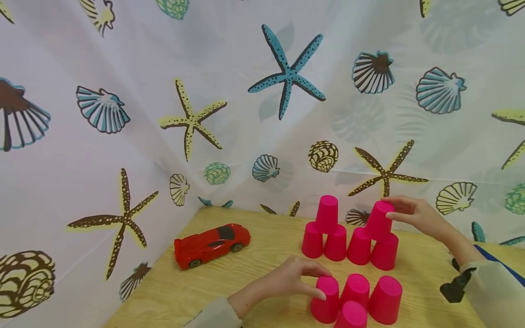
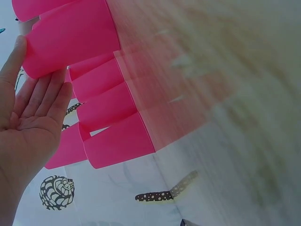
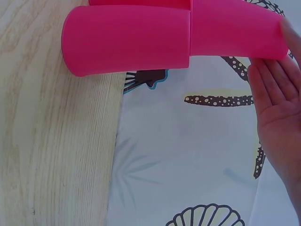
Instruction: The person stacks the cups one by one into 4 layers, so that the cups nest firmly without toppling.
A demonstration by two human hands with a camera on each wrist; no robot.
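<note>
At the right back, my right hand [image 1: 418,216] holds the upper part of an upside-down pink cup [image 1: 378,223] between thumb and fingers. This cup rests, slightly tilted, across two other upturned cups, a left one [image 1: 359,248] and a right one [image 1: 385,253]. Nearer the front, my left hand [image 1: 289,278] grips another upside-down pink cup [image 1: 328,307], its thumb on the near side and the fingers behind. In the left wrist view this cup [image 2: 70,37] sits between thumb and fingers. Beside it on the table stand more pink cups [image 1: 385,300], also upturned.
Left of the right-hand stack stands a similar one, an upper cup [image 1: 327,214] on two lower ones. A red toy car [image 1: 213,245] is on the wooden table [image 1: 262,246] at the left. Behind hangs a white curtain [image 1: 229,59] printed with shells and starfish. A blue edge [image 1: 498,262] shows at right.
</note>
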